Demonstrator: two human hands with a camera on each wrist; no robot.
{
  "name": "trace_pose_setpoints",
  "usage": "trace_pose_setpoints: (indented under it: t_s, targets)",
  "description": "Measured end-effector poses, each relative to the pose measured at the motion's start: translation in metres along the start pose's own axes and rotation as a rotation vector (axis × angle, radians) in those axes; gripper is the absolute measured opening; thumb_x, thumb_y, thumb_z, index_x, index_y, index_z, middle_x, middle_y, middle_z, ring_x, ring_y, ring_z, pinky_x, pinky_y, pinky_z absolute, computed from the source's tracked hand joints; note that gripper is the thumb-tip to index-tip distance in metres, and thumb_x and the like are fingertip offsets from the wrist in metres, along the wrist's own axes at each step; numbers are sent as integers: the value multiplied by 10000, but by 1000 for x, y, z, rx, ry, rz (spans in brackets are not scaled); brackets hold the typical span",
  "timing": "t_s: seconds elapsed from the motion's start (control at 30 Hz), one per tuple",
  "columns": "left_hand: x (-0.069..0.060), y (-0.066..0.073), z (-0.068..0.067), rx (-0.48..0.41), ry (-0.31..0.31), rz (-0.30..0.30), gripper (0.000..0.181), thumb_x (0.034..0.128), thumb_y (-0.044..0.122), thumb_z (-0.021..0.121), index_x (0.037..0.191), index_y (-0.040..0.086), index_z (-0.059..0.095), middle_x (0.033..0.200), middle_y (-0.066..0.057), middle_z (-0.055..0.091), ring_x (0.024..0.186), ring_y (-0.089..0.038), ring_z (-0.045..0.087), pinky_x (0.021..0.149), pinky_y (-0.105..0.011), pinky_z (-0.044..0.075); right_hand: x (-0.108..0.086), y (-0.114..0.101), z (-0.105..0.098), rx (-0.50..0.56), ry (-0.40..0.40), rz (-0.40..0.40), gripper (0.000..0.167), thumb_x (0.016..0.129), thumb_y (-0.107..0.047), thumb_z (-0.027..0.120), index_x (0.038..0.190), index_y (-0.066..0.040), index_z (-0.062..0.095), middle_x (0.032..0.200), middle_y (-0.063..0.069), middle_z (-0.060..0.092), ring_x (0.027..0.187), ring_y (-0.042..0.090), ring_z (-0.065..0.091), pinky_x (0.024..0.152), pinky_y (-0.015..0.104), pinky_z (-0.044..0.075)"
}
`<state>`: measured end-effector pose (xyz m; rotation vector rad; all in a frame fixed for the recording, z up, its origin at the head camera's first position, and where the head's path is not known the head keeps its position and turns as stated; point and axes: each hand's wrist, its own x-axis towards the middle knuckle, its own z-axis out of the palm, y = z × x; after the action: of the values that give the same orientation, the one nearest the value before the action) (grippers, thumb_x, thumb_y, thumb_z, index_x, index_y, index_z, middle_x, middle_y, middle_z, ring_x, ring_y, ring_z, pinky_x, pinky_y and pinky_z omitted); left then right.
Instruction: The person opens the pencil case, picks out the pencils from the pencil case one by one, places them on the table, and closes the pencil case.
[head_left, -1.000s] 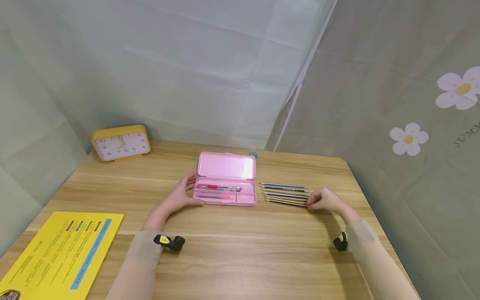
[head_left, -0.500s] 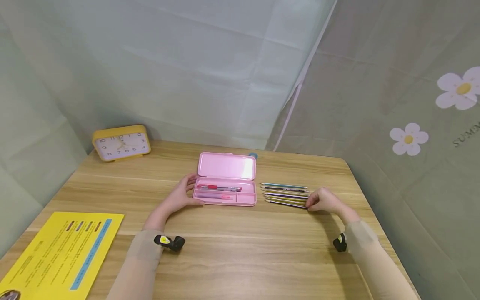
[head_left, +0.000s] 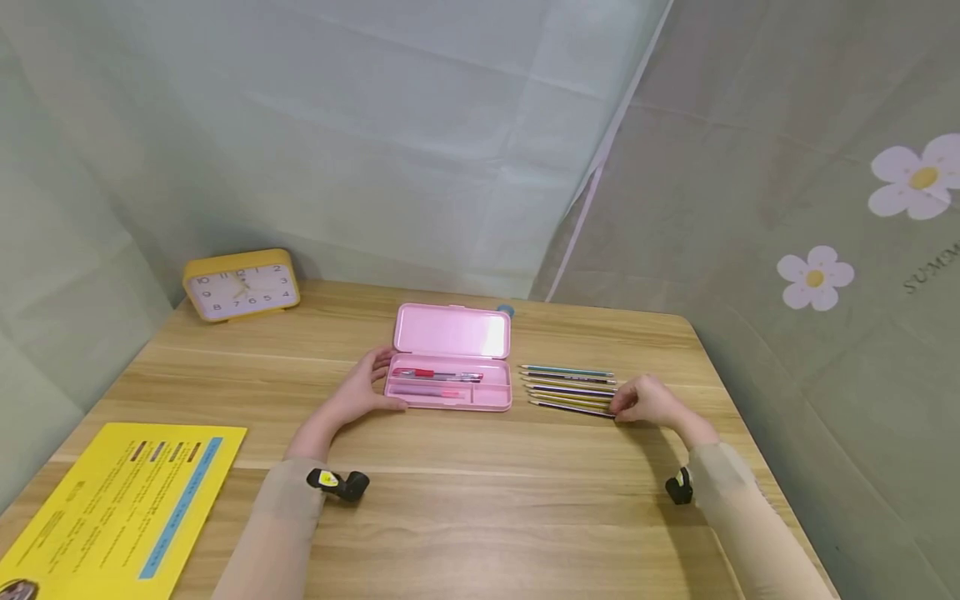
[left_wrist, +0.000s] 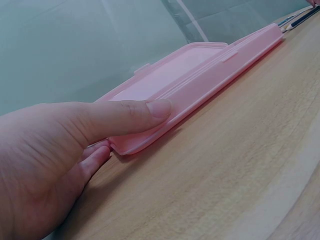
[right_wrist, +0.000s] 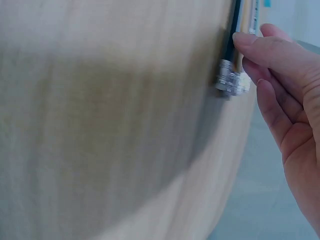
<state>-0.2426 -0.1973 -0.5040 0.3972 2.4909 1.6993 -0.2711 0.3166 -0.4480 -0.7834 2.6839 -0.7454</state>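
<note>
An opened pink pencil case [head_left: 491, 400] lies on the wooden table, its lid [head_left: 450, 329] folded back. Inside are a red-capped pen [head_left: 423, 373] and, in the front compartment, a pinkish pen [head_left: 427, 392]. My left hand [head_left: 362, 390] grips the case's left end; the left wrist view shows the thumb [left_wrist: 159, 108] along its front wall. Right of the case, several pencils [head_left: 566, 389] lie side by side, tips pointing left. At their eraser ends, my right hand [head_left: 647, 400] pinches the nearest, dark pencil [right_wrist: 233, 35] between thumb and fingers. Metal ferrules [right_wrist: 226, 77] show below the fingers.
A yellow alarm clock [head_left: 242, 285] stands at the back left. A yellow printed sheet or booklet [head_left: 97, 492] lies at the front left. Behind the case is a small blue round object [head_left: 506, 310]. Fabric curtains [head_left: 375, 150] border the table's back and sides.
The nearest pencil has shifted slightly toward the front, and a narrow gap now separates it from its neighbour. My right hand moved a little with it; the left hand keeps its place.
</note>
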Motion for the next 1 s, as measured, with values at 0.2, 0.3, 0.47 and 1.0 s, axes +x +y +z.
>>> trace_pose_setpoints:
  t_s: [0.2, 0.3, 0.47, 1.0]
  targets:
    - [1, -1, -1, 9, -1, -16, 1090, 719, 149, 878, 1507, -75, 159, 1508, -332, 282, 1383, -496, 338, 1180, -542, 313, 0, -10, -11, 11, 53, 15, 49, 782, 11, 755, 819, -18, 743, 817, 76, 740, 713, 31, 631, 622, 183, 556]
    - [1, -3, 0, 11, 0, -16, 1089, 719, 151, 877, 1505, -78, 159, 1505, -335, 283, 1379, -499, 341, 1177, -542, 318, 4, -19, -17, 8, 102, -7, 48, 790, 19, 747, 832, -4, 741, 824, 86, 741, 706, 14, 624, 618, 182, 550]
    - [1, -3, 0, 5, -3, -13, 1088, 721, 154, 877, 1502, -85, 158, 1498, -342, 286, 1373, -508, 342, 1173, -550, 321, 17, -40, -23, 4, 217, -44, 74, 805, 11, 742, 878, -2, 749, 864, 107, 749, 714, 74, 645, 622, 194, 553]
    - [0, 0, 0, 16, 7, -12, 1077, 717, 145, 878, 1497, -90, 172, 1493, -339, 299, 1372, -500, 351, 1172, -546, 324, 106, -73, -2, 275, 222, -112, 447, 839, 34, 701, 1258, 109, 566, 1236, 322, 601, 1121, 455, 590, 1028, 527, 501]
